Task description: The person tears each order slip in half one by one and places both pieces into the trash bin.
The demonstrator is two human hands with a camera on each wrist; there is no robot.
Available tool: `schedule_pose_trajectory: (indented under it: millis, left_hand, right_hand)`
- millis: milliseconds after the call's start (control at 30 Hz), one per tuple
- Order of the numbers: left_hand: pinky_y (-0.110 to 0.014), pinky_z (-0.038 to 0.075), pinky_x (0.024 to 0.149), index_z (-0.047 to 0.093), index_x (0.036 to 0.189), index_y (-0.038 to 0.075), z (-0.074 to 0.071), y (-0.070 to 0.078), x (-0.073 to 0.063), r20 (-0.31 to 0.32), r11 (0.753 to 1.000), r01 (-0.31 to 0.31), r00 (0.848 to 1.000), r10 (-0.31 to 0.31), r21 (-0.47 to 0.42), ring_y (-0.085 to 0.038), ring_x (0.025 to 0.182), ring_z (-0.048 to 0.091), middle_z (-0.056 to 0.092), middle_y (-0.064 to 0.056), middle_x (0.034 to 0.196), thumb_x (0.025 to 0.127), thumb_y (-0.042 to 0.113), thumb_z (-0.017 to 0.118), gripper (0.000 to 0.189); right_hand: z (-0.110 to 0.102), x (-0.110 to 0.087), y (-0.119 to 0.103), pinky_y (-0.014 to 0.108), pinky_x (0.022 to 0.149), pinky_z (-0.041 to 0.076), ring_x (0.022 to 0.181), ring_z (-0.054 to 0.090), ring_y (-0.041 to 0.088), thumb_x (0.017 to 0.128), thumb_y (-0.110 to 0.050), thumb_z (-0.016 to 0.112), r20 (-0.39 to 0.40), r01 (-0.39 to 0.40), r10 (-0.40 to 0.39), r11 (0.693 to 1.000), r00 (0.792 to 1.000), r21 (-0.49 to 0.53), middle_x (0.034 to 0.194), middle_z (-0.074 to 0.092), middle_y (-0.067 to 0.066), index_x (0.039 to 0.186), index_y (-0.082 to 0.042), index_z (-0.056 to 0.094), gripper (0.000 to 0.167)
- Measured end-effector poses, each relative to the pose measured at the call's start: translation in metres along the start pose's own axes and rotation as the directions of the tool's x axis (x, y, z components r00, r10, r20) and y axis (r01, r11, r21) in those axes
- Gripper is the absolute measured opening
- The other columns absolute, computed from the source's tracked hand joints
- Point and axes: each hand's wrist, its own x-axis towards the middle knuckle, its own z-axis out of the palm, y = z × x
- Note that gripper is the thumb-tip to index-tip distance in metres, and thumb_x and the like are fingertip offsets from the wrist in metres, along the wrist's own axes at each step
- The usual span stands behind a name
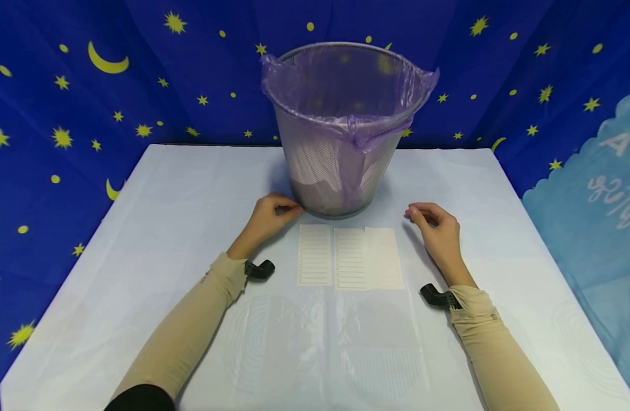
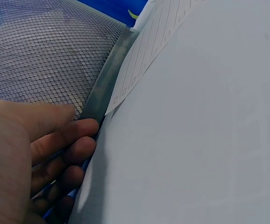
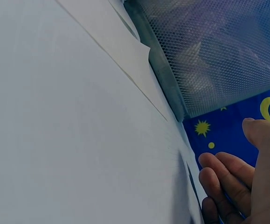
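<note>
A wire-mesh wastebasket [image 1: 327,165], lined with a purple plastic bag [image 1: 363,128], stands upright at the far middle of the table. My left hand [image 1: 268,220] is at the lower left of the basket; in the left wrist view its thumb and index fingertips are at the metal base rim [image 2: 107,77], and contact is hard to tell. Three paper slips lie in front: a lined one [image 1: 315,255] on the left, another lined one [image 1: 350,258] in the middle, and a plain one [image 1: 384,258] against it. To their right, my right hand [image 1: 440,237] hovers with loosely bent fingers, holding nothing.
A white covering [image 1: 140,297] spreads over the table, with a clear plastic sheet [image 1: 294,348] at the front. Behind hangs a blue curtain [image 1: 155,108] with yellow stars and moons. Light-blue fabric with white lettering [image 1: 597,211] hangs on the right.
</note>
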Motion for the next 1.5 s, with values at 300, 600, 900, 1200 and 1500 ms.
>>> schedule_pose_trajectory:
  millis: [300, 600, 900, 1200, 1500]
  left_hand:
    - [-0.035, 0.051, 0.084, 0.082, 0.097, 0.003, 0.003, 0.003, -0.002, 0.124, 0.993, -0.121, 0.985, 0.12, -0.001, -0.027, 0.091, 0.064, 0.073, -0.012, 0.093, 0.084, 0.013, 0.09, 0.018]
    - [-0.038, 0.05, 0.088, 0.077, 0.1, 0.007, -0.001, 0.02, -0.001, 0.334, 0.978, -0.192, 0.93, 0.157, 0.077, -0.023, 0.093, 0.062, 0.068, -0.007, 0.098, 0.076, 0.023, 0.097, 0.035]
    - [-0.031, 0.045, 0.076, 0.077, 0.091, 0.005, 0.0, 0.022, -0.004, 0.372, 0.995, -0.098, 0.925, 0.078, 0.033, -0.017, 0.08, 0.054, 0.064, -0.002, 0.081, 0.082, 0.017, 0.092, 0.022]
    - [-0.028, 0.047, 0.075, 0.079, 0.094, 0.005, -0.002, 0.011, -0.003, 0.298, 0.991, 0.028, 0.954, 0.012, -0.128, -0.018, 0.08, 0.058, 0.069, -0.005, 0.085, 0.09, 0.013, 0.085, 0.011]
    - [-0.026, 0.048, 0.069, 0.074, 0.096, -0.003, -0.013, 0.008, -0.003, 0.181, 0.895, 0.111, 0.983, -0.034, -0.431, -0.013, 0.074, 0.057, 0.069, 0.002, 0.084, 0.093, 0.009, 0.081, 0.015]
  right_hand:
    - [-0.001, -0.001, -0.001, 0.013, 0.081, 0.049, 0.091, 0.072, 0.013, 0.105, -0.017, 0.067, 0.003, -0.007, 0.007, 1.0, 1.0, -0.01, 0.11, 0.077, 0.027, 0.119, 0.003, 0.074, 0.026]
    - [-0.002, 0.0, -0.001, 0.012, 0.082, 0.05, 0.091, 0.073, 0.015, 0.104, -0.016, 0.068, 0.002, 0.024, -0.024, 1.0, 1.0, -0.007, 0.107, 0.077, 0.027, 0.118, 0.004, 0.074, 0.025]
    - [-0.002, -0.002, -0.001, 0.012, 0.082, 0.049, 0.093, 0.073, 0.018, 0.105, -0.017, 0.067, 0.01, 0.033, -0.033, 0.999, 0.999, -0.003, 0.109, 0.077, 0.026, 0.119, 0.004, 0.074, 0.026]
    - [0.0, -0.002, 0.001, 0.012, 0.081, 0.05, 0.096, 0.073, 0.032, 0.105, -0.017, 0.068, 0.01, 0.035, -0.035, 0.999, 0.999, -0.004, 0.107, 0.078, 0.024, 0.118, 0.004, 0.075, 0.026]
    - [0.0, -0.003, -0.002, 0.013, 0.079, 0.05, 0.097, 0.072, 0.037, 0.105, -0.016, 0.067, 0.015, 0.028, -0.028, 1.0, 0.999, 0.001, 0.107, 0.078, 0.025, 0.118, 0.004, 0.075, 0.026]
